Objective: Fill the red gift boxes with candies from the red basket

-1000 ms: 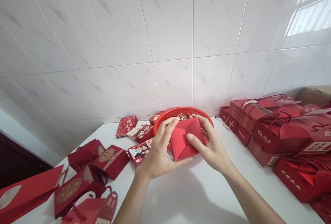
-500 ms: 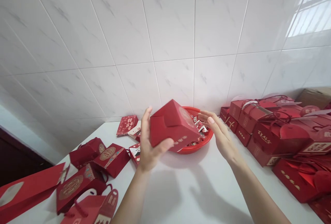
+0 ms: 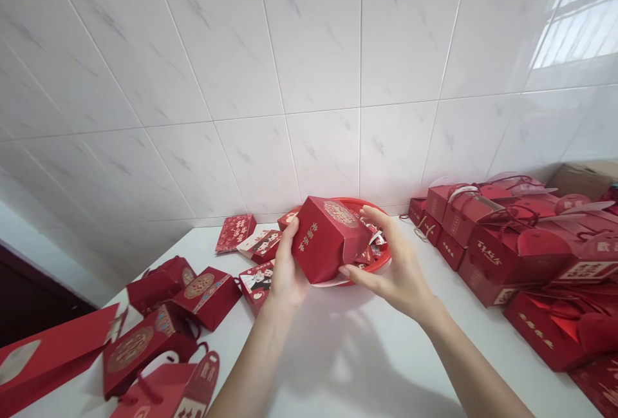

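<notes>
A red box (image 3: 321,244) with gold lettering on one side and a round gold pattern on another is held up, tilted, over the white table. My left hand (image 3: 288,270) grips its left side and lower edge. On the right, my right hand (image 3: 398,263) has its thumb at the box's lower right corner, with its fingers curved apart above. Behind the box stands a red plastic basket (image 3: 386,257) of small wrapped items, partly hidden by the box and my right hand.
Red boxes with cords (image 3: 521,250) are stacked along the right. Several red boxes (image 3: 207,295) and a flat red bag (image 3: 58,353) lie at the left. Printed packets (image 3: 235,232) lie near the tiled wall (image 3: 323,154). A brown carton (image 3: 579,183) is at the back right.
The red box has turned, so its lettered side and round pattern now show. My right hand has moved left, from beside the basket to the box.
</notes>
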Tool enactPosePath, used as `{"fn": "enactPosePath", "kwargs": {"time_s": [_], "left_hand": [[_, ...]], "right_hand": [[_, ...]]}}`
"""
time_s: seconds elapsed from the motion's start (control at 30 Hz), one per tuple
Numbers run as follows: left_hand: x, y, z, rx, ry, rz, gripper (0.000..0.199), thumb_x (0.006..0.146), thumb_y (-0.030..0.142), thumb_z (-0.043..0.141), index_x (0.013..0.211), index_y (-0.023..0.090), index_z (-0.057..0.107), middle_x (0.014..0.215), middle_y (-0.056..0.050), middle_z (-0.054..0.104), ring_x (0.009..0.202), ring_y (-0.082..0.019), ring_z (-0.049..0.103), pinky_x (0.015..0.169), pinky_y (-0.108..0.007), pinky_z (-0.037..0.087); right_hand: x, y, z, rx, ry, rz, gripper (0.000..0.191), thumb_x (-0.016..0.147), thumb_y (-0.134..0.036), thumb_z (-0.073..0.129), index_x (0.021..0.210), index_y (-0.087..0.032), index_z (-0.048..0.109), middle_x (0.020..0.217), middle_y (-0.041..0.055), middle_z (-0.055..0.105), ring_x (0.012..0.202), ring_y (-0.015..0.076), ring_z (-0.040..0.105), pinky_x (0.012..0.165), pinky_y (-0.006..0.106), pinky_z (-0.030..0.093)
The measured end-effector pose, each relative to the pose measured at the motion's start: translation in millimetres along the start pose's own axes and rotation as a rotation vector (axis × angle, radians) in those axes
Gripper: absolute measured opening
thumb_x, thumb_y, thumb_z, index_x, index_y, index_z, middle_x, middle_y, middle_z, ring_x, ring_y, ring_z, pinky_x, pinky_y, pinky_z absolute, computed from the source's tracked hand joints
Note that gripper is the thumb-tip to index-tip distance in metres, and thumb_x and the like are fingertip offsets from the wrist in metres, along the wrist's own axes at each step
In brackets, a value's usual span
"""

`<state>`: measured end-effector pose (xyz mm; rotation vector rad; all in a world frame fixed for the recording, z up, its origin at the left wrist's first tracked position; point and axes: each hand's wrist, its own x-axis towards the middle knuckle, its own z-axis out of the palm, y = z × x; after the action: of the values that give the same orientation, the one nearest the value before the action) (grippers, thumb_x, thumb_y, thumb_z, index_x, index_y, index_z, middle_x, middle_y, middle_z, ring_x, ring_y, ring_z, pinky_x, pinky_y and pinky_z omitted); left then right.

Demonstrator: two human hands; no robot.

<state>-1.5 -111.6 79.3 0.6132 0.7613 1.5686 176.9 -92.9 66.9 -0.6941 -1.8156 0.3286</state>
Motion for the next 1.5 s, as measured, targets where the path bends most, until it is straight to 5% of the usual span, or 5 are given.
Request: {"fn": "enactPosePath", "kwargs": {"time_s": [0.33,0.47,0.67,1.13,1.5], "left_hand": [[13.3,-10.8,-13.9,0.282,-0.072,-0.113,0.051,0.083,0.058,0.066,0.121,0.025,0.065,0.126,-0.008,0.069,0.116,-0.031,0.065,0.087,-0.039,0.057],[12.9,-9.7,-13.5,0.495,0.021,0.214,0.049,0.080,0.043,0.073,0.124,0.026,0.062,0.132,-0.007,0.065,0.128,-0.027,0.058,0.102,-0.038,0.050],[-19.1,-1.7,-5.9,0.914,-0.299,0.586,0.013,0.088,0.031,0.066,0.091,0.024,0.076,0.122,-0.007,0.064,0.120,-0.025,0.059,0.101,-0.037,0.049],[-37.8,3.1,-0.3,1.580,-0.799,-0.087,0.035,0.071,0.029,0.072,0.105,0.022,0.068,0.089,0.000,0.070,0.075,-0.017,0.064,0.070,-0.027,0.045],[-35.2,-1.0,4.0,1.575,-0.804,-0.131,0.012,0.072,0.027,0.068,0.073,0.020,0.057,0.066,0.004,0.062,0.062,-0.015,0.059,0.057,-0.025,0.038]], "right_hand": [[1.7,-4.8,-18.1,-0.079,0.266,-0.049,0.015,0.095,-0.026,0.054,0.083,-0.024,0.063,0.073,0.0021,0.067,0.070,0.0196,0.061,0.073,0.037,0.048],[1.3,-7.2,-29.8,-0.127,0.199,0.028,0.025,0.096,-0.032,0.056,0.072,-0.023,0.059,0.064,-0.0001,0.060,0.061,0.0167,0.051,0.071,0.035,0.044],[3.0,-12.8,-30.8,-0.208,-0.075,0.079,0.037,0.100,-0.038,0.047,0.068,-0.022,0.055,0.059,0.0004,0.055,0.058,0.0155,0.048,0.068,0.031,0.042],[4.7,1.1,-22.7,-0.159,-0.458,0.290,0.035,0.096,-0.030,0.047,0.063,-0.021,0.036,0.055,-0.0048,0.039,0.051,0.0107,0.029,0.052,0.027,0.024],[5.6,16.7,-21.0,-0.060,-0.548,0.293,0.034,0.094,-0.032,0.047,0.066,-0.021,0.034,0.061,-0.0045,0.039,0.056,0.0109,0.032,0.054,0.026,0.025]]}}
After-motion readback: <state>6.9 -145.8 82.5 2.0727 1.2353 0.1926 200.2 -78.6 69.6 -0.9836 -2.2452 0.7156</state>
